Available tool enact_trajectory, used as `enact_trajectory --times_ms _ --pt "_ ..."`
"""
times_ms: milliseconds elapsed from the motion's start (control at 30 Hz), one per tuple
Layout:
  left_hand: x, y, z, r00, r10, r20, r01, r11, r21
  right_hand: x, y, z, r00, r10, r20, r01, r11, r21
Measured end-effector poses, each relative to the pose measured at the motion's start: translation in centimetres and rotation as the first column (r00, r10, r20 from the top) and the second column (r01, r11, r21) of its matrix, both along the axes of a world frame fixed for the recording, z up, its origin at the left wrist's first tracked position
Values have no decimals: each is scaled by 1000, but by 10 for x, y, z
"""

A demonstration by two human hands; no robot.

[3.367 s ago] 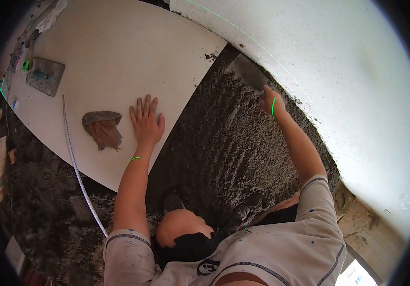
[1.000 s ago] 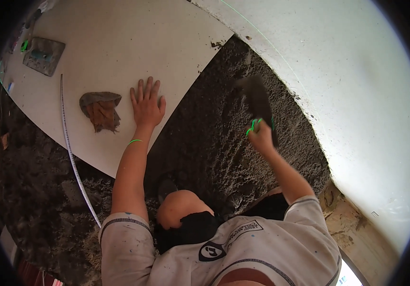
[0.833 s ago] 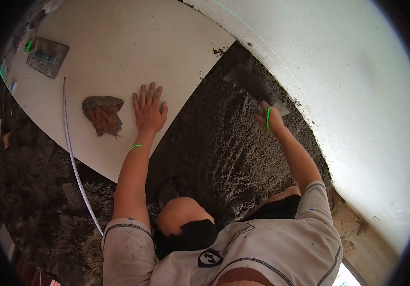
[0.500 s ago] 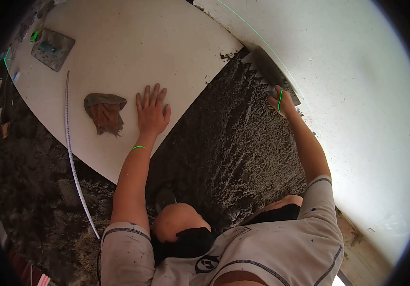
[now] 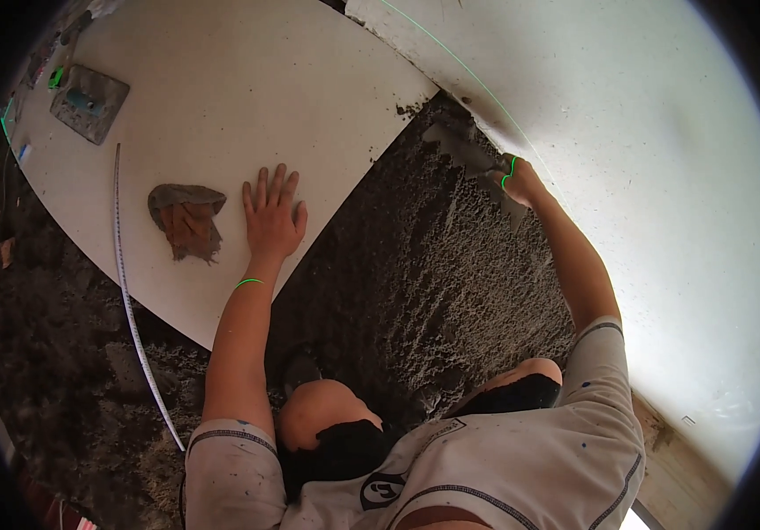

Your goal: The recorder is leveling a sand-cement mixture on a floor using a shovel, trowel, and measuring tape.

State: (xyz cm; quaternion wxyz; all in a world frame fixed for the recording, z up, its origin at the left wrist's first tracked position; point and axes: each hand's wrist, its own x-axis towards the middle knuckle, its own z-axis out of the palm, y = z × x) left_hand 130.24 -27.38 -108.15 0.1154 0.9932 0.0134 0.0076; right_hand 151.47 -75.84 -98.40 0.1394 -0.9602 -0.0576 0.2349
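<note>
My left hand [image 5: 274,212] rests palm down on a large pale floor tile [image 5: 309,79], fingers spread and empty. A crumpled grey and rust-brown rag [image 5: 187,219] lies on the tile just left of it. At the right, my right hand [image 5: 518,179] is closed round the handle of a flat trowel [image 5: 458,148]. The trowel's grey blade lies low on the dark, crumbly mortar bed [image 5: 451,283], near the tile's far corner and the foot of the wall. My fingers hide most of the handle.
A second trowel [image 5: 88,104] with a teal handle lies on the tile at far left. A thin graduated strip [image 5: 125,291] stretches over the tile's left edge onto dark mortar. A pale wall panel [image 5: 663,221] rises at right, crossed by a green laser line. My knees are near the mortar.
My right hand has turned the trowel from standing up along the wall to lying nearly flat on the mortar, moving slightly left. My left hand stays on the tile.
</note>
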Motion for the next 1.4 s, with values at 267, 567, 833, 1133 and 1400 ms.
enact_trajectory --times_ms 267,567,833,1133,1400 --pt "8 -4 2 1000 -6 7 6 1000 3 24 -14 4 945 99 312 -53 987 -151" --pt "-2 13 1 1000 0 -8 0 1000 25 26 8 -37 966 85 243 -82 996 -25" --pt "-3 7 -2 1000 -12 -6 12 999 53 28 19 -54 991 104 78 -100 993 -61" --pt "-3 4 -6 1000 -14 -5 14 999 46 -41 54 -41 991 133 -25 -135 987 -89" --pt "-7 9 -9 999 -33 23 32 997 64 -137 102 -37 991 127 -45 -131 987 -98"
